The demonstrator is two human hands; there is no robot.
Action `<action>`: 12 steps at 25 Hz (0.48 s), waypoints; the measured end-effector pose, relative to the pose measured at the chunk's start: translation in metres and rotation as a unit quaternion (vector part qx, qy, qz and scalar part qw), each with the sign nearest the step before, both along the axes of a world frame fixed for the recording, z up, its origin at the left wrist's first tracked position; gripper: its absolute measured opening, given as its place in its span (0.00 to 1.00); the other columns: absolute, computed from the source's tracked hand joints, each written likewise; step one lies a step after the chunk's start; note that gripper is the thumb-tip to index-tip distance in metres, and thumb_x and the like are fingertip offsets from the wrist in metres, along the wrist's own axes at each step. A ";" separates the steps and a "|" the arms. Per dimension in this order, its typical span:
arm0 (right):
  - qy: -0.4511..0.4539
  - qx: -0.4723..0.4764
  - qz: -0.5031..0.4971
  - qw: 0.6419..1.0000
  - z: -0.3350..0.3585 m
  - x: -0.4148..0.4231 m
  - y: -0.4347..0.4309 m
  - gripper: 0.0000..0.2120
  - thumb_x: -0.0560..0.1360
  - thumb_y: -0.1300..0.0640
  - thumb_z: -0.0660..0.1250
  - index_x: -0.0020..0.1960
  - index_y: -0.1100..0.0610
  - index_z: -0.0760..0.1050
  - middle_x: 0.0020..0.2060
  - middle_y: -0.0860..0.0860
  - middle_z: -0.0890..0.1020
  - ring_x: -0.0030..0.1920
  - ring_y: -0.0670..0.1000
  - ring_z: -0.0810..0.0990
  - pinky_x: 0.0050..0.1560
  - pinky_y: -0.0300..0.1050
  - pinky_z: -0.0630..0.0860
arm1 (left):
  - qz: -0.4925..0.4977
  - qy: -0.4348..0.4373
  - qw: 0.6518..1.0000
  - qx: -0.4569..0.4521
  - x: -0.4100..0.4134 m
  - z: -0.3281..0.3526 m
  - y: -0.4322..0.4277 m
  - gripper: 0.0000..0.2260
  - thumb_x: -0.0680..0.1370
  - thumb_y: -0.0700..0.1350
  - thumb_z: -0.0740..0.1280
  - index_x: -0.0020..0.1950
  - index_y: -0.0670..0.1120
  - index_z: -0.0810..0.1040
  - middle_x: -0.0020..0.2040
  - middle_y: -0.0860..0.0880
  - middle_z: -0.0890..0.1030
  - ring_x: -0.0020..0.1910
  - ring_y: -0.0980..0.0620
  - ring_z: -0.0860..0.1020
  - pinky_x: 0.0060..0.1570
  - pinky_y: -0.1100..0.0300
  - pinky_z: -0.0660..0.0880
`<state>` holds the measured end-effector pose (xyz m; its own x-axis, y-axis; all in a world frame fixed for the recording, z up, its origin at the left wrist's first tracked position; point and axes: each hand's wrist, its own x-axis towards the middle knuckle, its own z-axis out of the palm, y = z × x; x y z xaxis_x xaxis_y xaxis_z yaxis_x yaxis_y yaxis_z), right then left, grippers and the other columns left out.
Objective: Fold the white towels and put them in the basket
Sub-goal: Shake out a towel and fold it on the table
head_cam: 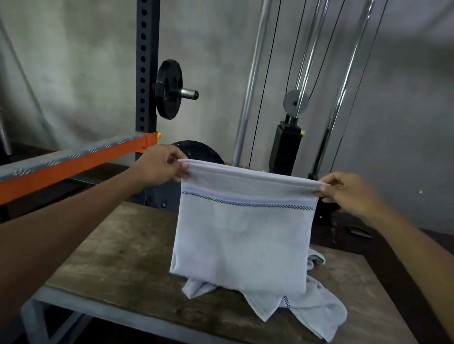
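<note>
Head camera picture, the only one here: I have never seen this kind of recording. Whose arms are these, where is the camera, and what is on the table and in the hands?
There is no machine here. A person wears a wide-angle camera on the head, so you look forward and down along their own bare arms. The left hand and the right hand each pinch a top corner of a white towel, which hangs stretched between them over a wooden table. A second towel lies crumpled on the table, partly hidden by the hanging one. Behind stands gym gear: a rack with a weight plate. No basket shows in this picture.
</note>
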<state>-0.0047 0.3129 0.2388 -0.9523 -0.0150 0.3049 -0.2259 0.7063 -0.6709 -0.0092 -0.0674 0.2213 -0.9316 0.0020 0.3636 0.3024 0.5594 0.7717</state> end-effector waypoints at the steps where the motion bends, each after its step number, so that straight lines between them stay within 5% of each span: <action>1: 0.026 0.004 -0.010 1.000 -0.002 0.000 0.001 0.06 0.78 0.62 0.64 0.43 0.54 0.75 0.42 0.55 0.84 0.42 0.54 0.83 0.36 0.38 0.77 | 0.011 0.023 1.000 -0.003 -0.002 -0.001 0.002 0.03 0.78 0.40 0.66 0.45 0.45 0.75 0.44 0.42 0.83 0.38 0.54 0.83 0.40 0.60 0.82; 3: 0.032 -0.010 0.001 0.999 -0.003 0.008 0.005 0.07 0.77 0.62 0.64 0.42 0.53 0.75 0.42 0.54 0.84 0.42 0.54 0.83 0.42 0.44 0.80 | 0.018 0.055 0.998 -0.026 0.003 -0.003 0.004 0.01 0.77 0.40 0.67 0.46 0.45 0.76 0.43 0.46 0.83 0.37 0.56 0.83 0.40 0.61 0.81; 6: 0.010 -0.031 0.035 0.999 -0.012 0.041 0.010 0.07 0.77 0.64 0.64 0.44 0.54 0.75 0.41 0.52 0.84 0.40 0.45 0.83 0.39 0.36 0.80 | -0.010 0.065 0.995 -0.080 0.031 -0.016 -0.003 0.01 0.77 0.41 0.68 0.47 0.45 0.78 0.39 0.48 0.84 0.36 0.55 0.83 0.40 0.64 0.79; 12: -0.094 0.023 0.058 0.994 -0.125 0.115 0.021 0.06 0.75 0.65 0.67 0.45 0.55 0.78 0.38 0.52 0.85 0.42 0.49 0.85 0.43 0.44 0.80 | -0.080 -0.039 0.981 -0.170 0.103 -0.127 -0.014 0.05 0.75 0.40 0.69 0.45 0.51 0.78 0.35 0.52 0.83 0.35 0.61 0.80 0.36 0.73 0.72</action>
<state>0.1104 0.3339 0.1135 -0.9832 -0.1385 0.1190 -0.1823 0.7128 -0.6772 0.0943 -0.0817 0.0940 -0.9342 0.2595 0.2447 0.3552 0.7385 0.5730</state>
